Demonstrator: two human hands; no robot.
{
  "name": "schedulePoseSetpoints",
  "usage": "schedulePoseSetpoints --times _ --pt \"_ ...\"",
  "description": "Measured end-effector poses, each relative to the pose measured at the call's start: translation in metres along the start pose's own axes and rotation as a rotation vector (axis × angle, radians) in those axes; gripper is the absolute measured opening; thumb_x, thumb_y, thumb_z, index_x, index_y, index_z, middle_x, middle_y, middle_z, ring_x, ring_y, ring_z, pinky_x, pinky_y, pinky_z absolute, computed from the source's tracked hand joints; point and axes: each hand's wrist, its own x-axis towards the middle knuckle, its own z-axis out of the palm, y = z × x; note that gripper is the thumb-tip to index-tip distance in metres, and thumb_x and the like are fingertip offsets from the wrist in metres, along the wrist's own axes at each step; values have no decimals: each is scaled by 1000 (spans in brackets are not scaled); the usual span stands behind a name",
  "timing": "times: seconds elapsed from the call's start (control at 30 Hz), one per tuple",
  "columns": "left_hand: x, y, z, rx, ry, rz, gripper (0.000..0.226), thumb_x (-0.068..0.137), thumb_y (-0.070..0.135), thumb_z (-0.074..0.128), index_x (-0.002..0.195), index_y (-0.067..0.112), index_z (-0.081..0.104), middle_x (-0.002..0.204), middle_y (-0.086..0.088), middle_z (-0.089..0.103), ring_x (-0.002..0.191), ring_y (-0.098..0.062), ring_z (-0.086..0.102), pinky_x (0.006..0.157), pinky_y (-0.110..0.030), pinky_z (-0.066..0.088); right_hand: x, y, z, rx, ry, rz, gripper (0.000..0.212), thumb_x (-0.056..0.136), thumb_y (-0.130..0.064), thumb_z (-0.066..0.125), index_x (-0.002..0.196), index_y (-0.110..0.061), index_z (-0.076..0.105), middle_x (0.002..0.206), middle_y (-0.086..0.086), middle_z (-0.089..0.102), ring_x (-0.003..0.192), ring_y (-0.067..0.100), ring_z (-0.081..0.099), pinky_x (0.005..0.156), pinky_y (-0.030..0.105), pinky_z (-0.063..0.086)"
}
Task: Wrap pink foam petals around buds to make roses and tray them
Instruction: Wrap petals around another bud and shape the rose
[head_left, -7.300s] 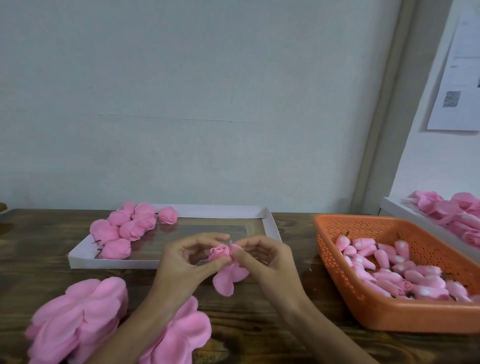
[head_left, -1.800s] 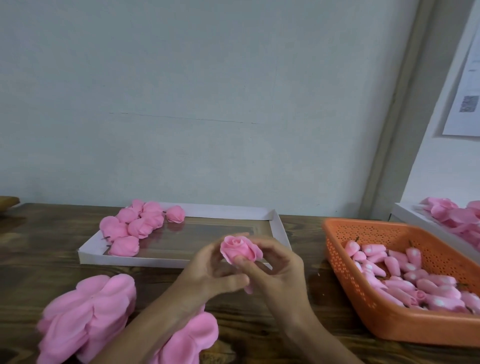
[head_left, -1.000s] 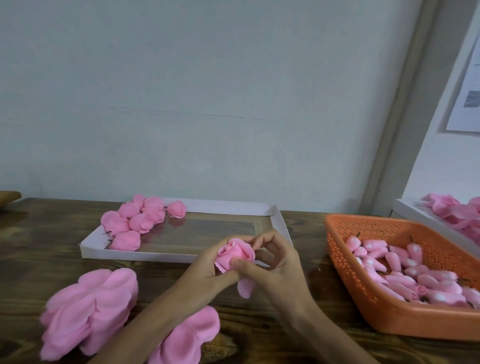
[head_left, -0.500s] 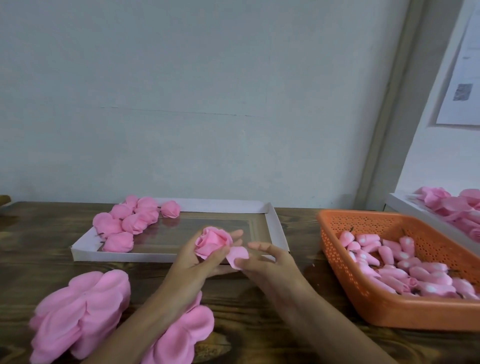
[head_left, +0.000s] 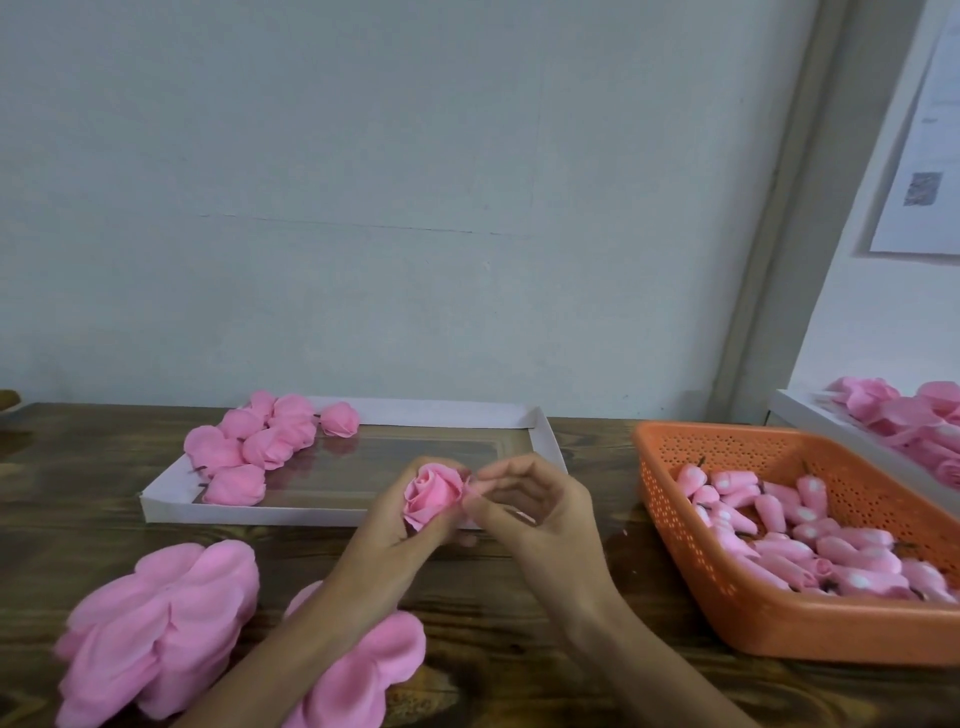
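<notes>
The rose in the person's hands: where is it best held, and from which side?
By its narrow base, from below, I would say. The rose opens upward with soft layered petals on top, so fingers there would likely crush them. The left hand cups it from beneath, while the right hand pinches an outer petal at its right edge.

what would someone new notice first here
The pink rose at the centre stands out first, gripped by the left hand while the right hand pinches its edge, just in front of the white tray. Next come the orange basket of buds on the right and the petal stacks at the near left.
</notes>
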Motion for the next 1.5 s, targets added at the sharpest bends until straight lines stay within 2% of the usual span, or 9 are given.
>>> schedulePoseSetpoints --times 0.1,0.23,0.4,0.53,0.73,0.9,1.13,1.3,1.5 --pt "-1 -1 0 1 -4 -33 34 92 31 68 123 17 66 106 -8 77 98 -24 76 77 -30 63 -1 -1 3 85 -62 6 5 97 1 69 100 0 72 97 8 79 92 20 73 73 30 62" --pt "-1 -3 -4 -64 -11 -86 32 94 20 74 125 16 65 104 -14 77 94 -28 76 77 -27 61 2 1 -1 174 -141 55 19 104 9 50 109 3 67 107 11 79 91 28 71 73 37 60" --pt "2 -11 -6 -132 -112 -143 64 77 -9 51 138 10 56 126 -13 73 117 -31 71 93 -45 60 4 6 -7 -58 -156 -82 27 88 12 74 106 -8 73 108 3 80 104 22 75 91 33 61" --pt "4 -12 -7 -204 -170 -170 60 89 -6 48 146 15 49 139 -11 67 129 -30 65 95 -41 59 6 5 -10 -80 -174 -79 29 81 1 86 102 -16 75 104 3 78 98 22 75 80 30 62" --pt "3 -2 -8 -320 -322 -190 76 87 -17 37 154 19 38 148 -13 60 140 -32 55 109 -48 51 10 5 -15 -144 -244 -107 45 81 -1 87 114 -31 76 120 -3 72 97 23 73 81 31 62" --pt "1 5 -6 -489 -299 -271 84 77 -18 38 153 18 38 145 -12 63 139 -30 57 102 -44 56 15 4 -23 -137 -286 -133 38 84 -2 85 113 -26 79 122 -3 67 98 23 71 86 33 61" --pt "2 2 -4 -491 -306 -283 57 104 -11 41 157 11 36 153 -18 53 144 -36 49 116 -54 44 16 6 -27 -158 -298 -140 35 85 -2 83 114 -21 79 121 0 69 99 22 70 88 36 62" --pt "2 3 -5 -475 -324 -281 52 101 1 49 153 6 41 151 -23 54 141 -37 52 109 -46 51 14 5 -24 -196 -281 -116 45 86 -2 83 124 -21 71 119 -3 70 97 21 72 83 32 63" --pt "3 3 -4 -512 -289 -282 50 98 5 49 148 1 46 145 -27 58 133 -39 59 105 -48 54 13 6 -24 -206 -303 -98 34 90 0 78 116 -20 70 115 6 70 102 24 71 82 38 64"
